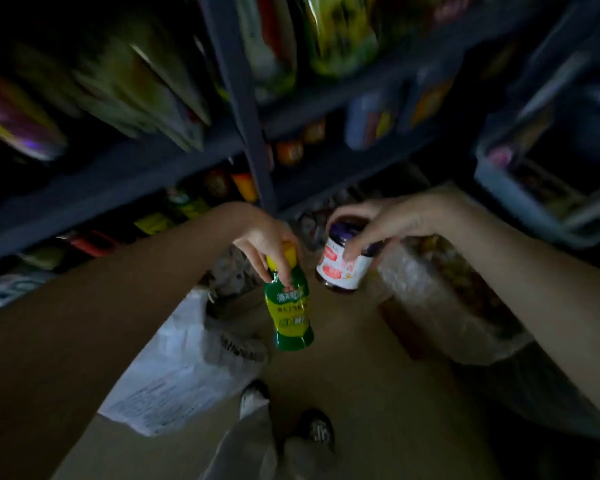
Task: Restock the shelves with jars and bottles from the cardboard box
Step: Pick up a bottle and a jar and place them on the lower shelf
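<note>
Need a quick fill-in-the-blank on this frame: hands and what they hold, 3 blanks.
1. The left hand grips the green plastic bottle by its ____ cap.
2. The right hand holds the white-labelled glass jar by its ____ lid.
3. Both items hang above the brown ____ box.

Missing words: yellow; purple; cardboard

No lettering was legible: print on the green bottle (289,306), the jar (340,268) label at three o'clock, and the white bag (184,372) was blurred.
</note>
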Tool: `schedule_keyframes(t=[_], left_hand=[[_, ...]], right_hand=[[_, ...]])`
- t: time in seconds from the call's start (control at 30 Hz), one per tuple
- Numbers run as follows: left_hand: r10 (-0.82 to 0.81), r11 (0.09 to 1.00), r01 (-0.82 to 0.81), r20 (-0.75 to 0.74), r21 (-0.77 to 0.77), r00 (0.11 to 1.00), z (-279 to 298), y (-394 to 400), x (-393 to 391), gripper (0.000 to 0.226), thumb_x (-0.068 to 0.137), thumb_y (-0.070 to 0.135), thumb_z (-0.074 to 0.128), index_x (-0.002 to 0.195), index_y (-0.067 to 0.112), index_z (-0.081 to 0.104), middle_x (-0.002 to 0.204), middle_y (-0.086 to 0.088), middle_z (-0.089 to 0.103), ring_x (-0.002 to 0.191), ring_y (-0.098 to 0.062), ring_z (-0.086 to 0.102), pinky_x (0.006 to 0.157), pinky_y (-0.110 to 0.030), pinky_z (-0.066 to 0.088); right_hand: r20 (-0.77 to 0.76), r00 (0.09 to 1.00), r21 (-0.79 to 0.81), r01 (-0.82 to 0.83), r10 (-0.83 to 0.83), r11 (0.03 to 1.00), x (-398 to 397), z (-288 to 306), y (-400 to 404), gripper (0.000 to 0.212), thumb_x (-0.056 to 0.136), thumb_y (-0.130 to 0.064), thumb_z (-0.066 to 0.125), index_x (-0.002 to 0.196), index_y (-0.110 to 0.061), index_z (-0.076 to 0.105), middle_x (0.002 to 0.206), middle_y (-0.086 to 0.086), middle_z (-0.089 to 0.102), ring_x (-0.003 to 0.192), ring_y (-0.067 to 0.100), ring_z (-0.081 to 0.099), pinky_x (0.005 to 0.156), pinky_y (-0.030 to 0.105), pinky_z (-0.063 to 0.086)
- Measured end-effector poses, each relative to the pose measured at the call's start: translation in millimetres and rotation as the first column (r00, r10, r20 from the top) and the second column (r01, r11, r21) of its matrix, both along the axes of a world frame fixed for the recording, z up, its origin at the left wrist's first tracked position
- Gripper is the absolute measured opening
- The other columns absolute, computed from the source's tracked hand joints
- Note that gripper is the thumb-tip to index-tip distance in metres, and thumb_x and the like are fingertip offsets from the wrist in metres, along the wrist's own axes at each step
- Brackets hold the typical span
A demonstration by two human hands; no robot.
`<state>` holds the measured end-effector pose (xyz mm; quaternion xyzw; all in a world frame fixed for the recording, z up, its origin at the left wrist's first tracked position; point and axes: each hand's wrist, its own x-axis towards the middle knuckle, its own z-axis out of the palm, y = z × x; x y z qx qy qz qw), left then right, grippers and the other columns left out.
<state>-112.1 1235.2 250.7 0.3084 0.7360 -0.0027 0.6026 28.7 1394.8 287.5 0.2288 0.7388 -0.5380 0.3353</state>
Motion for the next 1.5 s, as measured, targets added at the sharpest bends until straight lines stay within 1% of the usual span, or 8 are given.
schedule_keyframes(t=[0.1, 0.3, 0.43, 0.63, 0.9, 1.07, 1.23, 1.5], left_hand=[[0.127, 0.983, -0.125, -0.01, 0.137, 0.992, 113.6, -46.2, 3.7, 0.037, 0.072, 0.008, 0.077, 0.104, 0.017, 0.061, 0.105, -0.005, 0.068, 0.096, -0.02, 0.067, 0.085, -0.039, 0.056], [0.394, 0.858, -0.334, -0.085, 0.391, 0.915, 273.7, -157.9, -26.1, 0.029, 0.081, 0.003, 0.067, 0.101, 0.022, 0.058, 0.092, 0.007, 0.064, 0.082, -0.002, 0.063, 0.063, -0.014, 0.053], [0.48, 0.814, -0.353, -0.191, 0.461, 0.856, 320.6, -232.5, -27.6, 0.03, 0.08, 0.005, 0.069, 0.105, 0.016, 0.057, 0.099, -0.001, 0.06, 0.081, -0.007, 0.062, 0.06, -0.014, 0.052], [0.433, 0.862, -0.252, -0.381, 0.441, 0.817, 361.2, -301.3, -46.6, 0.04, 0.078, 0.01, 0.073, 0.114, 0.015, 0.055, 0.092, 0.002, 0.062, 0.058, 0.0, 0.06, 0.049, -0.009, 0.045], [0.253, 0.899, 0.042, -0.595, 0.436, 0.763, 298.0, -316.0, -96.7, 0.044, 0.071, 0.03, 0.079, 0.106, 0.021, 0.054, 0.107, -0.002, 0.062, 0.092, -0.019, 0.061, 0.074, -0.031, 0.051], [0.361, 0.845, 0.071, -0.664, 0.53, 0.655, 232.1, -259.5, -109.3, 0.058, 0.079, 0.031, 0.071, 0.127, 0.015, 0.043, 0.113, -0.011, 0.057, 0.104, -0.029, 0.056, 0.077, -0.032, 0.043], [0.375, 0.819, 0.125, -0.687, 0.56, 0.623, 206.4, -197.3, -129.6, 0.051, 0.081, 0.024, 0.07, 0.125, 0.011, 0.046, 0.126, -0.011, 0.05, 0.112, -0.028, 0.052, 0.09, -0.037, 0.045], [0.024, 0.93, 0.327, -0.914, 0.169, 0.405, 176.6, -139.2, -156.3, 0.062, 0.087, 0.022, 0.062, 0.138, 0.006, 0.032, 0.139, -0.011, 0.039, 0.133, -0.031, 0.027, 0.107, -0.037, 0.035]], right_hand=[[-0.115, 0.979, 0.079, -0.162, 0.17, 0.984, -16.0, 112.4, -32.4, 0.041, 0.078, -0.008, 0.071, 0.111, -0.024, 0.052, 0.109, -0.003, 0.056, 0.096, 0.014, 0.06, 0.066, 0.031, 0.058], [-0.342, 0.801, 0.364, -0.369, 0.491, 0.855, -73.3, 266.7, -122.8, 0.043, 0.077, -0.005, 0.072, 0.107, -0.021, 0.047, 0.109, -0.003, 0.054, 0.1, 0.017, 0.059, 0.074, 0.041, 0.058], [-0.37, 0.632, 0.513, -0.472, 0.681, 0.717, -104.7, 323.4, -185.6, 0.048, 0.072, -0.013, 0.078, 0.11, -0.022, 0.049, 0.103, -0.01, 0.053, 0.091, 0.006, 0.058, 0.076, 0.04, 0.058], [-0.373, 0.669, 0.435, -0.485, 0.643, 0.758, -144.3, 345.5, -246.3, 0.047, 0.075, -0.008, 0.075, 0.114, -0.021, 0.051, 0.108, -0.004, 0.055, 0.102, 0.017, 0.059, 0.069, 0.036, 0.059], [-0.303, 0.808, 0.417, -0.363, 0.505, 0.833, -150.7, 270.3, -254.7, 0.039, 0.076, -0.012, 0.073, 0.102, -0.029, 0.05, 0.11, -0.005, 0.052, 0.106, 0.021, 0.059, 0.072, 0.041, 0.059], [-0.225, 0.883, 0.4, -0.303, 0.413, 0.865, -139.5, 218.2, -213.9, 0.046, 0.07, -0.013, 0.078, 0.101, -0.031, 0.05, 0.118, 0.0, 0.049, 0.109, 0.021, 0.056, 0.069, 0.038, 0.06], [-0.211, 0.9, 0.406, -0.273, 0.38, 0.872, -136.1, 188.0, -178.5, 0.051, 0.073, -0.014, 0.077, 0.113, -0.027, 0.047, 0.119, -0.007, 0.042, 0.109, 0.016, 0.05, 0.065, 0.031, 0.06], [-0.258, 0.88, 0.385, -0.285, 0.399, 0.878, -163.9, 167.2, -147.6, 0.057, 0.072, -0.011, 0.078, 0.117, -0.026, 0.046, 0.119, -0.005, 0.042, 0.109, 0.019, 0.05, 0.061, 0.025, 0.059]])
